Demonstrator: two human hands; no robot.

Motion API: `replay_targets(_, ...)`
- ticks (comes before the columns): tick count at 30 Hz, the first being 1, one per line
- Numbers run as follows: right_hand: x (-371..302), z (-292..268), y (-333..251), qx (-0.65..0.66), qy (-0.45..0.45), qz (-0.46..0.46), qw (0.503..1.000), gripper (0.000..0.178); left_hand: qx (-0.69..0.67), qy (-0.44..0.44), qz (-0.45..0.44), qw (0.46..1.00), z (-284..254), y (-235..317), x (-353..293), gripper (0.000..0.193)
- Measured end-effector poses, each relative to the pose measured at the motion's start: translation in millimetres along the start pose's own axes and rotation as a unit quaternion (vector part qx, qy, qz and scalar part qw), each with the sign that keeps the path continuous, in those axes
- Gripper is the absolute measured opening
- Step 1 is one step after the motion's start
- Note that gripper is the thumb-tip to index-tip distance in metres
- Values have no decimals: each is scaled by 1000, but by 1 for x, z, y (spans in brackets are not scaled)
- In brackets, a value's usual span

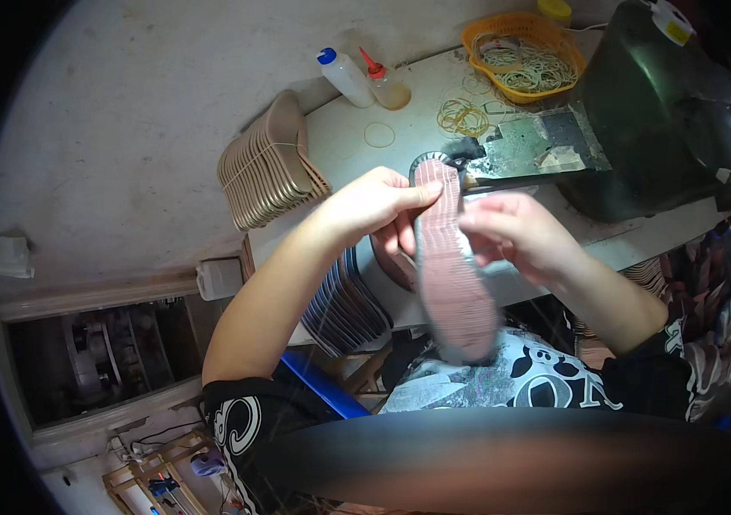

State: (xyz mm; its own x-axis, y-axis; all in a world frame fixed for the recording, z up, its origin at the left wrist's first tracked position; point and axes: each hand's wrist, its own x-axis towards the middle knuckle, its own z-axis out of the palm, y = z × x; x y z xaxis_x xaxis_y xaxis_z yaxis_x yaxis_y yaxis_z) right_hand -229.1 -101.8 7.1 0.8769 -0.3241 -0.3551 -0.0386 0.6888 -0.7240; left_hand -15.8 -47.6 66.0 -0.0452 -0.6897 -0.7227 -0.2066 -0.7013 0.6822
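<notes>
Hands met over the near edge of the tabletop (640, 232): the left hand (374, 206) pinched the top of a pink ribbed insole (456, 275), the right hand (516, 232) gripped its right side. Tan insoles (267, 163) were stacked at the left edge, dark ones (348, 300) below. Two squeeze bottles (365, 79), loose rubber bands (460, 116) and an orange basket (522, 56) sat along the far edge, a dark green machine (657, 112) beside them.

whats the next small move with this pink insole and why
Probably ease the insole forward so its top end meets the small round wheel on the bench. The left hand pinches that upper end and the right hand steadies the side, so it is already held lengthwise, tip just short of the wheel. Whether they touch is unclear.
</notes>
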Motion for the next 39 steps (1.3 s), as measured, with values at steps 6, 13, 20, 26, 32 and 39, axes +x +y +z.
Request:
replay_targets(6, -43, -7, 20, -31, 16, -21, 999, 29, 19, 37, -1, 999, -5, 0, 9, 56)
replay_targets(13, -9, -8, 18, 32, 56, -53, 997, 26, 72, 118, 42, 990, -26, 6, 25, 54)
replay_targets(20, 13, 34, 25, -5, 52, -108, 993, 27, -155, 161, 179, 958, -29, -28, 29, 39)
replay_targets(26, 19, 56, 77, -266, 3, -227, 937, 37, -166, 457, 266, 832, 4, -135, -26, 39)
replay_targets(32, 37, 35, 124, -600, 41, -309, 737, 56, 369, 545, 98, 747, 65, -204, -37, 46)
replay_targets(39, 34, 18, 127, -608, 37, -227, 760, 38, 397, 527, 111, 743, 60, -203, -35, 15)
